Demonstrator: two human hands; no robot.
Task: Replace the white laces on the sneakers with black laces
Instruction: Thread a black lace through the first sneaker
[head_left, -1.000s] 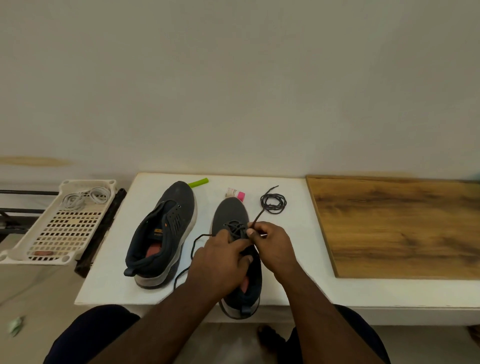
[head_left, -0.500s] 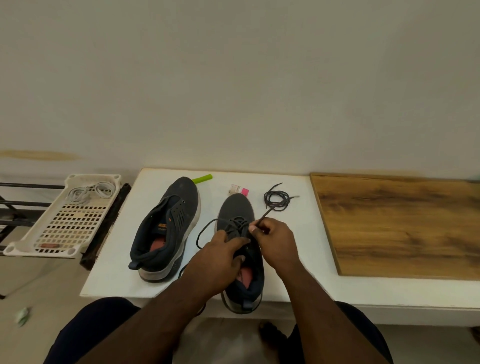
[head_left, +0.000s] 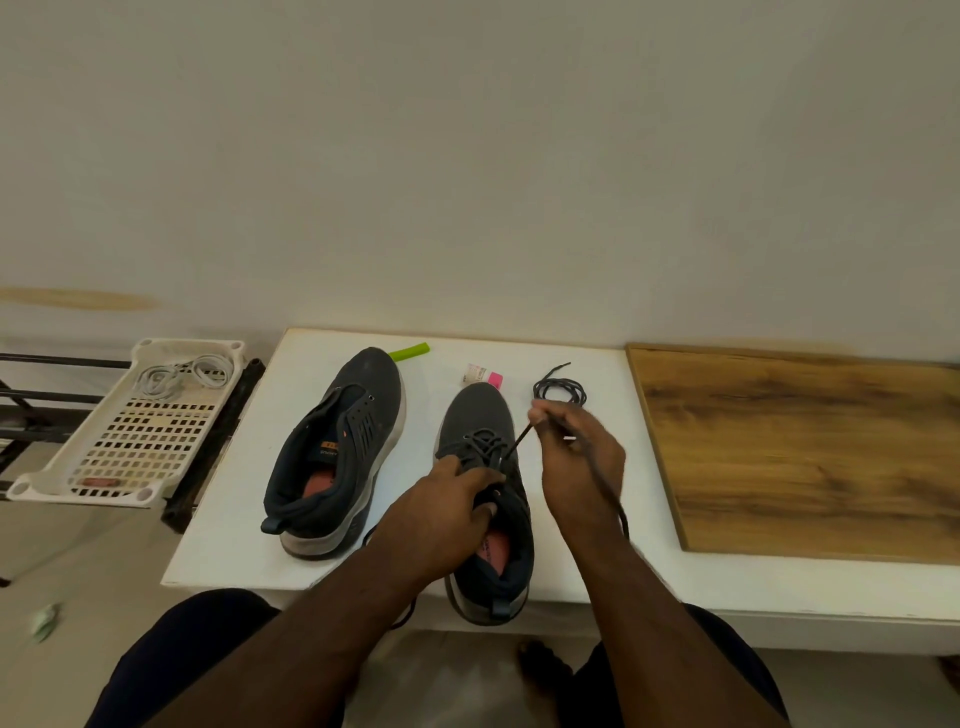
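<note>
Two dark sneakers stand on the white table (head_left: 228, 519). The left sneaker (head_left: 343, 447) has no lace in it. The right sneaker (head_left: 485, 499) carries a black lace (head_left: 485, 444) threaded through its front eyelets. My left hand (head_left: 441, 512) grips that shoe's upper beside the eyelets. My right hand (head_left: 576, 462) pinches the black lace and holds it taut up and to the right of the shoe; the lace's tail runs over my wrist. A second black lace (head_left: 560, 389) lies coiled behind my right hand. White laces (head_left: 182, 375) sit in a white basket (head_left: 124, 447).
A green tube (head_left: 409, 352) and a small pink-capped bottle (head_left: 483, 375) lie at the table's back edge. A wooden board (head_left: 810, 447) covers the right part. The basket rests on a dark rack left of the table. My knees are under the front edge.
My right hand has pulled the black lace up and to the right, away from the eyelets, drawing it taut. My left hand stays on the right sneaker.
</note>
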